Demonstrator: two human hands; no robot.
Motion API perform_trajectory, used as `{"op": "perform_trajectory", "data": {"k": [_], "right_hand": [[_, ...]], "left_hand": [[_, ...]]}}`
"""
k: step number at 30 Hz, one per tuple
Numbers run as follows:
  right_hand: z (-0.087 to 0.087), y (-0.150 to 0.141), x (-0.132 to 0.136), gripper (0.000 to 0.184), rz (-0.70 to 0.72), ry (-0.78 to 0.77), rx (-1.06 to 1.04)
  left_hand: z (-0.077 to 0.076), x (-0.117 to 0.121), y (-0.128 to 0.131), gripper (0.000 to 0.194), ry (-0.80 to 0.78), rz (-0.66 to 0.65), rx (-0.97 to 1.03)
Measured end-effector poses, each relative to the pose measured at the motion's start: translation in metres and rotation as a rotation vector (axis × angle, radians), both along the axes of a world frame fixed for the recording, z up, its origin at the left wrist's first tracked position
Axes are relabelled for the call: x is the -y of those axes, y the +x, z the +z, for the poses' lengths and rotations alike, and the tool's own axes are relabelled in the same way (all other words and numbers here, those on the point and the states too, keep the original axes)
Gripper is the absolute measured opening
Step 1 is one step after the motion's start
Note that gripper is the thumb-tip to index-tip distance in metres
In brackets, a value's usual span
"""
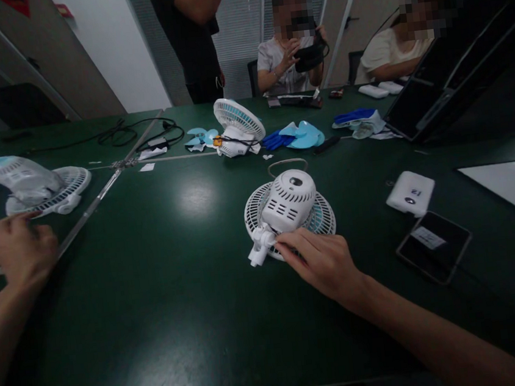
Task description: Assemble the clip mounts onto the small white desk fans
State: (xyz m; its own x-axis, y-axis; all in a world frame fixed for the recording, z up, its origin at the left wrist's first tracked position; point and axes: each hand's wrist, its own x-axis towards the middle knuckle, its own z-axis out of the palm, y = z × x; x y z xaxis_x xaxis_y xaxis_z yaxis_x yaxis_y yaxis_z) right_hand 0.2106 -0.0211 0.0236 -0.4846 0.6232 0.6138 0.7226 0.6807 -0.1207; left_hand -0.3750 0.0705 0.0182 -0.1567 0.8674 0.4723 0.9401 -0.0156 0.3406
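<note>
A white fan head [288, 199] with a round grille lies face down on the green table, its rounded motor housing on top. My right hand [322, 260] pinches a small white part at the near side of this fan, beside its white pivot joint [260, 246]. What lies between thumb and fingertips is mostly hidden. On the left, my left hand [24, 248] hovers over the table with bent fingers, some space showing beside the thumb. Just beyond it a second white fan [26, 180] rests on its grille; whether my fingertips touch it I cannot tell.
Farther back stand a third fan [237, 130], light-blue fan blades [304, 134] and blue gloves [355, 116]. A metal strip [97, 200] crosses the table at left. On the right lie a white box [411, 193] and a black device [434, 248]. Several people are across the table.
</note>
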Motion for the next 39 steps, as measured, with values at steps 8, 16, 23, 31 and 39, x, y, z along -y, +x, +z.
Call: {"op": "perform_trajectory", "data": {"k": [8,16,23,31,39], "right_hand": [[-0.005,-0.003,-0.001,0.01,-0.007,0.009,0.001],[-0.004,-0.008,0.0,0.015,-0.006,0.019,-0.035],[-0.006,-0.003,-0.001,0.032,0.031,-0.032,-0.147],[-0.009,0.012,-0.005,0.034,0.058,-0.117,-0.181],[-0.009,0.014,-0.008,0.034,0.073,-0.197,-0.265]], "left_hand": [[0.006,0.047,0.284,0.049,-0.452,-0.751,0.448],[-0.01,0.077,0.364,0.045,-0.435,-0.873,0.649],[-0.004,0.061,0.359,0.04,-0.259,-0.96,0.311],[-0.008,0.003,0.311,0.024,-0.076,-0.786,0.288],[-0.009,-0.059,0.193,0.032,0.091,-0.198,0.135]]}}
